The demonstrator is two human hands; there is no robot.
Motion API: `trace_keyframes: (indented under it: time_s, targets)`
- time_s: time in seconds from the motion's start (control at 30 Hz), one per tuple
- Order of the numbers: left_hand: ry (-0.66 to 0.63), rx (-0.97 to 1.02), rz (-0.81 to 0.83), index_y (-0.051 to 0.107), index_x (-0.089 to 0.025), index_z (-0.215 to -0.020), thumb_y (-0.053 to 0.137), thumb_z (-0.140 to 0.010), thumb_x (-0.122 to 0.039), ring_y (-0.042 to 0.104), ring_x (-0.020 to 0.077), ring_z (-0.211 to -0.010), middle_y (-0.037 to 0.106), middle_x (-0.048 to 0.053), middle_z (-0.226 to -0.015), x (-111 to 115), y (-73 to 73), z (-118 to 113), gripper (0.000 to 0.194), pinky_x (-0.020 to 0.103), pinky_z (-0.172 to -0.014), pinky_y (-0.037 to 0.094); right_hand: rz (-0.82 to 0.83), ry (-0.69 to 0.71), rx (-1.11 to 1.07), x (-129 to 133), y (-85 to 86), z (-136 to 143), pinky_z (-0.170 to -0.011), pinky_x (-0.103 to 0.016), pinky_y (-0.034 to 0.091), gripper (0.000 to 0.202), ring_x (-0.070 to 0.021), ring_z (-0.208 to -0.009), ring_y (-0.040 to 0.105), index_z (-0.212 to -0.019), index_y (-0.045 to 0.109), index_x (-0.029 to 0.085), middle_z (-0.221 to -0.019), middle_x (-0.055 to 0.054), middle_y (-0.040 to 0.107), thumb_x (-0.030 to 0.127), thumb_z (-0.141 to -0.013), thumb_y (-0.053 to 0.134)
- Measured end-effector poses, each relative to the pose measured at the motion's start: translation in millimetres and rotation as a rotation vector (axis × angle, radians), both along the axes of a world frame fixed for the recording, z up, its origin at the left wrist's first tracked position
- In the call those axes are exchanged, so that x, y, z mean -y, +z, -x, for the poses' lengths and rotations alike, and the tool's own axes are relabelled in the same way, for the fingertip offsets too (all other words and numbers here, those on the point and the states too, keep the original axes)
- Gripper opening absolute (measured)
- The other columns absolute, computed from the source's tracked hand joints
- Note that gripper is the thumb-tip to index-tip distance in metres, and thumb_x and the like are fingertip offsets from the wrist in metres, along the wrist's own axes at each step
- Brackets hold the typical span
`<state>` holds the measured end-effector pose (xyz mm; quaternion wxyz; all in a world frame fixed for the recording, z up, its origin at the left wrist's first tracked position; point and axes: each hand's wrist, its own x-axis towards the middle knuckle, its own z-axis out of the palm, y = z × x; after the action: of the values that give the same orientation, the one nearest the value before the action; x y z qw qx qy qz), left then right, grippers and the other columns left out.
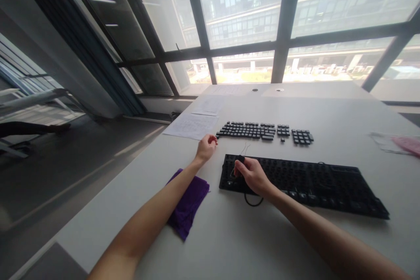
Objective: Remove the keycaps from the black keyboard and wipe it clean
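My right hand (251,174) is closed around a keycap puller with thin wire prongs (245,148) that point up and away. It hovers over the left end of a black keyboard (315,183), whose upper rows look stripped of keycaps; a few keycaps still sit along the near edge. Pinched together, the fingers of my left hand (207,147) are at the lower left corner of the loose black keycaps (244,130), on a keycap at the end of a row. The loose keycaps lie behind the keyboard, laid out in keyboard order.
A folded purple cloth (188,205) lies under my left forearm. Printed sheets (192,124) are at the table's left edge. A cable loop (253,203) sticks out in front of the keyboard. A clear bag with something pink (405,144) lies far right. Windows stand behind the white table (341,109).
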<state>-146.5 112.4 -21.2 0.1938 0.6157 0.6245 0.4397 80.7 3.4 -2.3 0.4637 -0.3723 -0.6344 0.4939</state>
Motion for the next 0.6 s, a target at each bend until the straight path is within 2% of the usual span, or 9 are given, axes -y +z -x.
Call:
trace_keyframes:
  time_s: [0.1,0.2,0.27,0.33,0.47,0.53,0.6]
  targets:
    - [0.089,0.045,0.028,0.063,-0.016,-0.085,0.057,-0.070,-0.009,0.066,0.0227,-0.086,0.068,0.007,-0.086,13,4.6,17,0.017,0.037,-0.084,0.053,0.000,-0.007,-0.002,0,1.0,0,-0.060,-0.026,0.045,0.041,-0.0170,-0.061,0.060,-0.066,0.063,0.016,-0.062,-0.004,0.064,0.044,-0.094,0.053]
    - [0.233,0.096,-0.025,0.059,-0.017,-0.095,0.056,-0.067,-0.005,0.057,0.0302,-0.114,0.063,0.014,-0.108,26,16.2,43,0.031,0.048,-0.101,0.045,-0.009,-0.005,0.005,1,2.9,-1,-0.061,-0.026,0.045,0.041,-0.0171,-0.062,0.060,-0.065,0.064,0.016,-0.063,-0.004,0.065,0.043,-0.094,0.053]
    - [0.245,0.143,-0.047,0.057,-0.017,-0.102,0.054,-0.069,-0.005,0.054,0.0299,-0.120,0.059,0.015,-0.117,32,22.0,48,0.035,0.049,-0.104,0.043,-0.007,0.003,0.010,1,3.4,0,-0.061,-0.026,0.046,0.041,-0.0172,-0.062,0.061,-0.065,0.064,0.016,-0.063,-0.004,0.065,0.043,-0.094,0.053]
    - [0.166,0.200,-0.021,0.057,-0.017,-0.105,0.052,-0.075,-0.007,0.062,0.0262,-0.110,0.062,0.014,-0.114,33,22.3,38,0.032,0.047,-0.099,0.048,-0.005,0.005,0.008,1,2.6,0,-0.061,-0.027,0.046,0.041,-0.0174,-0.061,0.061,-0.065,0.063,0.016,-0.063,-0.004,0.065,0.043,-0.094,0.053]
    - [-0.043,0.303,0.102,0.062,-0.015,-0.094,0.053,-0.080,-0.009,0.070,0.0184,-0.085,0.069,0.010,-0.092,18,10.2,-10,0.018,0.037,-0.084,0.056,-0.020,-0.004,-0.001,0,-1.2,0,-0.061,-0.027,0.046,0.041,-0.0177,-0.060,0.060,-0.065,0.063,0.016,-0.063,-0.004,0.065,0.044,-0.094,0.053]
    - [-0.063,0.326,0.136,0.062,-0.015,-0.087,0.055,-0.077,-0.007,0.070,0.0170,-0.080,0.070,0.009,-0.086,9,3.8,-25,0.015,0.034,-0.081,0.057,-0.021,-0.004,-0.007,0,-2.3,-1,-0.060,-0.027,0.046,0.041,-0.0180,-0.061,0.061,-0.066,0.063,0.016,-0.063,-0.004,0.065,0.045,-0.094,0.053]
    - [-0.015,0.324,0.137,0.061,-0.015,-0.082,0.056,-0.075,-0.008,0.069,0.0161,-0.076,0.069,0.008,-0.082,4,-0.3,-23,0.012,0.033,-0.077,0.057,-0.017,0.000,-0.014,1,-2.1,-1,-0.060,-0.027,0.046,0.041,-0.0181,-0.061,0.061,-0.066,0.063,0.016,-0.063,-0.004,0.065,0.045,-0.094,0.053]
